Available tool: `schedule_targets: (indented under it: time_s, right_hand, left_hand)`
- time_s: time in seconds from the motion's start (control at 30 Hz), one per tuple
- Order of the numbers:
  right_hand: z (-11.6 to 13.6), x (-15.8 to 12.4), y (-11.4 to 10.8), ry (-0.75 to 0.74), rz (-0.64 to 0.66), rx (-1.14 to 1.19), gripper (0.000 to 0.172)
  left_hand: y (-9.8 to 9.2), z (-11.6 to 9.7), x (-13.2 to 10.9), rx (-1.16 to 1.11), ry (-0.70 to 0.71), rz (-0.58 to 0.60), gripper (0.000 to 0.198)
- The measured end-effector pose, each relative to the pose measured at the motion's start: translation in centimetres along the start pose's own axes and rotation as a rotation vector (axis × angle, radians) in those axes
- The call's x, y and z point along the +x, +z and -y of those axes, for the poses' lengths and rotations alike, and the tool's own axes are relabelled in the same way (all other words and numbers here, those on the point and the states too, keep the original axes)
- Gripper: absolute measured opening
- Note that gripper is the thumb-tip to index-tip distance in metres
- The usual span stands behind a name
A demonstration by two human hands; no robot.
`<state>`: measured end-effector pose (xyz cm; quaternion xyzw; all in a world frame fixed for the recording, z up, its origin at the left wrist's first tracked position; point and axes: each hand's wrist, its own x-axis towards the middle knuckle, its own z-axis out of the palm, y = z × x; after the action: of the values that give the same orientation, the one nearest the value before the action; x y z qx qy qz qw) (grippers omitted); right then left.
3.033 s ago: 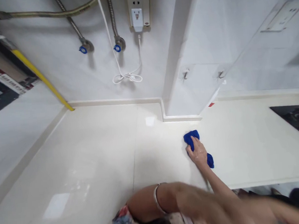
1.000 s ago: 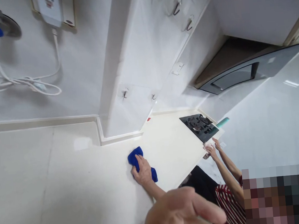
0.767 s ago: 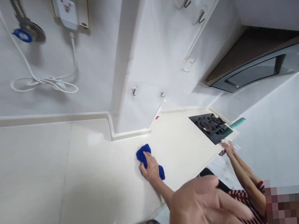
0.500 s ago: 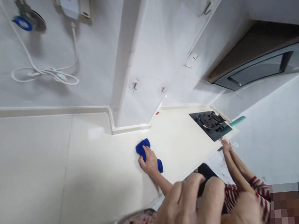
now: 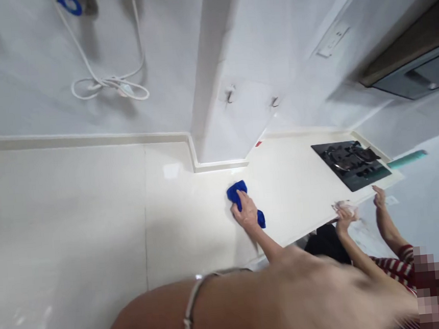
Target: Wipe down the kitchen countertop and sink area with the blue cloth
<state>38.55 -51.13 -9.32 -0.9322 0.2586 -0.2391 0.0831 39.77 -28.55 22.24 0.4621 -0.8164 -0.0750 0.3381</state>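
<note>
My right hand (image 5: pixel 246 211) presses down on a bunched blue cloth (image 5: pixel 237 192) on the cream countertop (image 5: pixel 193 213), just in front of the base of the wall column. The cloth sticks out on both sides of the fingers. My left hand (image 5: pixel 330 283) is very near the camera, with its forearm crossing the bottom of the view from the lower left. A thin bracelet (image 5: pixel 190 310) circles that wrist. The left fingers are smeared by motion, and the hand covers part of my right forearm.
A black gas hob (image 5: pixel 352 165) is set into the counter's far right end. Beside it, a co-worker in striped sleeves (image 5: pixel 393 269) holds a pale cloth (image 5: pixel 348 208) at the counter edge. A looped white cable (image 5: pixel 108 84) hangs on the wall. Hooks (image 5: pixel 230 96) stick to the column.
The view has turned left and down. My left arm has swung further across the front. My right hand and the blue cloth have hardly moved. The co-worker's hands have come apart.
</note>
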Motion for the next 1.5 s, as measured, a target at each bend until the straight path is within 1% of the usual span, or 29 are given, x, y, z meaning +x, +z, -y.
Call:
schedule_targets:
  time_s: [0.03,0.07,0.1,0.13,0.2,0.23,0.27,0.3,0.33,0.37,0.43,0.47,0.53,0.6,0.67,0.73,0.8,0.83,0.9,1.0,1.03,1.1,1.2,1.27,1.37,1.5]
  right_hand:
    - [0.3,-0.2,0.0,0.015,0.014,-0.018,0.059]
    - [0.8,-0.3,0.0,0.024,0.034,-0.039,0.060]
    - [1.4,-0.5,0.1,0.022,0.058,-0.058,0.061]
    - [2.1,-0.8,0.2,0.001,0.087,-0.069,0.062]
    - [4.1,-1.3,0.6,-0.093,0.159,-0.063,0.066]
    - [5.3,-1.6,0.8,-0.155,0.196,-0.047,0.068]
    - [6.5,-1.8,1.0,-0.213,0.230,-0.027,0.070]
    - [7.8,-1.9,1.2,-0.271,0.263,-0.006,0.072]
    - [8.9,-1.8,1.6,-0.326,0.290,0.013,0.073]
    - [9.9,-1.5,2.0,-0.378,0.309,0.029,0.073]
    - [11.7,-0.2,3.2,-0.471,0.327,0.044,0.071]
    - [12.4,0.8,3.8,-0.507,0.329,0.043,0.069]
    - [13.4,3.2,4.9,-0.549,0.322,0.026,0.065]
    - [14.1,6.1,5.5,-0.546,0.288,0.006,0.062]
    - [14.9,9.7,5.7,-0.513,0.218,-0.008,0.062]
    - [16.2,13.7,5.9,-0.467,0.137,-0.023,0.063]
    - [18.0,18.0,6.6,-0.421,0.090,-0.046,0.063]
    - [18.9,20.0,7.1,-0.401,0.092,-0.060,0.062]
    - [20.7,23.4,8.8,-0.342,0.150,-0.090,0.062]
    - [22.4,26.6,11.7,-0.204,0.308,-0.140,0.062]
    - [22.6,27.2,12.6,-0.175,0.345,-0.152,0.062]
    - [22.7,27.9,14.1,-0.175,0.366,-0.150,0.062]
    - [22.3,28.1,15.6,-0.226,0.329,-0.092,0.064]
    - [22.0,27.7,16.0,-0.234,0.315,-0.055,0.065]
    - [21.5,26.2,15.7,-0.242,0.320,-0.037,0.066]
    - [20.3,22.4,13.8,-0.300,0.324,-0.050,0.065]
  left_hand:
    - [0.1,2.2,-1.5,-0.020,-0.003,0.002,0.037]
    - [0.5,4.9,-3.4,-0.010,-0.090,-0.023,0.040]
    - [1.3,8.1,-5.6,0.036,-0.272,-0.032,0.043]
    - [2.2,11.5,-8.1,0.113,-0.447,-0.068,0.047]
    - [3.9,18.1,-13.6,0.346,-0.805,-0.162,0.054]
    - [4.5,20.8,-16.6,0.459,-0.984,-0.190,0.057]
    - [4.7,23.0,-19.6,0.538,-1.134,-0.194,0.060]
    - [4.8,24.4,-22.4,0.577,-1.235,-0.185,0.062]
    - [4.6,25.3,-25.0,0.604,-1.310,-0.191,0.063]
    - [4.3,25.7,-27.1,0.634,-1.386,-0.216,0.064]
    - [3.9,25.8,-30.2,0.686,-1.494,-0.297,0.063]
    - [3.8,25.8,-31.1,0.716,-1.524,-0.346,0.063]
    - [3.9,25.7,-32.1,0.771,-1.527,-0.422,0.064]
    - [4.4,25.9,-32.6,0.803,-1.490,-0.453,0.066]
    - [4.8,26.1,-32.8,0.806,-1.469,-0.460,0.067]
    - [5.0,26.1,-33.0,0.796,-1.467,-0.466,0.066]
    - [5.0,26.0,-33.1,0.793,-1.464,-0.476,0.065]
    - [5.0,26.0,-33.1,0.796,-1.459,-0.483,0.065]
    - [4.9,25.8,-33.0,0.804,-1.445,-0.498,0.064]
    - [4.9,25.7,-32.9,0.803,-1.454,-0.510,0.062]
    - [4.9,25.7,-32.9,0.796,-1.466,-0.507,0.062]
    - [4.8,25.7,-32.9,0.775,-1.489,-0.489,0.063]
    - [4.5,25.5,-32.8,0.742,-1.511,-0.459,0.064]
    - [4.3,25.4,-32.6,0.723,-1.519,-0.452,0.064]
    - [4.1,25.4,-32.4,0.710,-1.526,-0.455,0.064]
    - [4.1,25.5,-32.4,0.726,-1.517,-0.453,0.065]
